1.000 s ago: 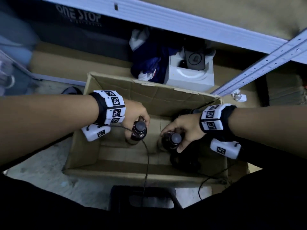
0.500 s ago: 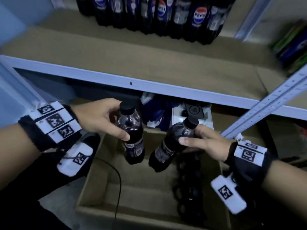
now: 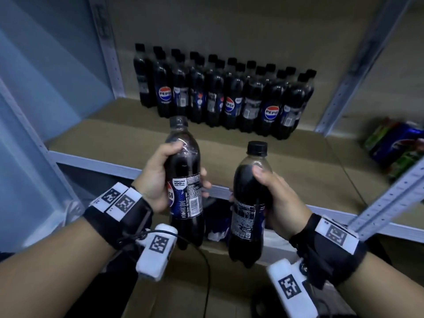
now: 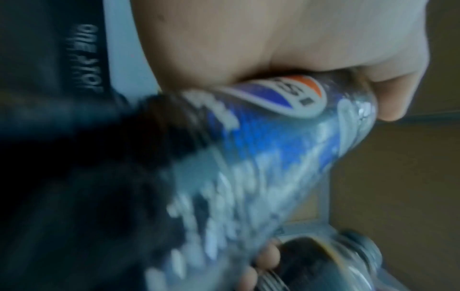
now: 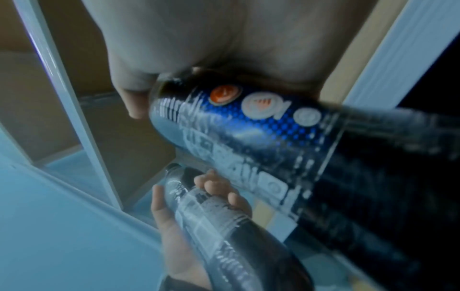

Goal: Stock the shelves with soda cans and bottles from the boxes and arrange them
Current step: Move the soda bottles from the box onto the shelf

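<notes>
My left hand (image 3: 160, 177) grips a dark Pepsi bottle (image 3: 184, 180) around its middle, upright, in front of the shelf's front edge. My right hand (image 3: 273, 198) grips a second dark bottle (image 3: 249, 203) beside it, black cap up. In the left wrist view the left bottle's blue label (image 4: 273, 137) fills the frame under my palm. The right wrist view shows the right bottle (image 5: 261, 137) close up and the left hand's bottle (image 5: 224, 226) below it. Several Pepsi bottles (image 3: 224, 97) stand in two rows at the back of the brown shelf board (image 3: 275, 161).
The shelf's pale metal front rail (image 3: 96, 161) runs just behind my hands. Metal uprights (image 3: 107, 47) stand left and right (image 3: 344, 83). Green and blue packs (image 3: 399, 148) lie on the shelf at the far right. A cardboard box (image 3: 183, 294) sits below my wrists.
Both hands have lifted their bottles out of the box and up to shelf height; the bottles now stand upright. My view has tilted up from the box to the stocked shelf.
</notes>
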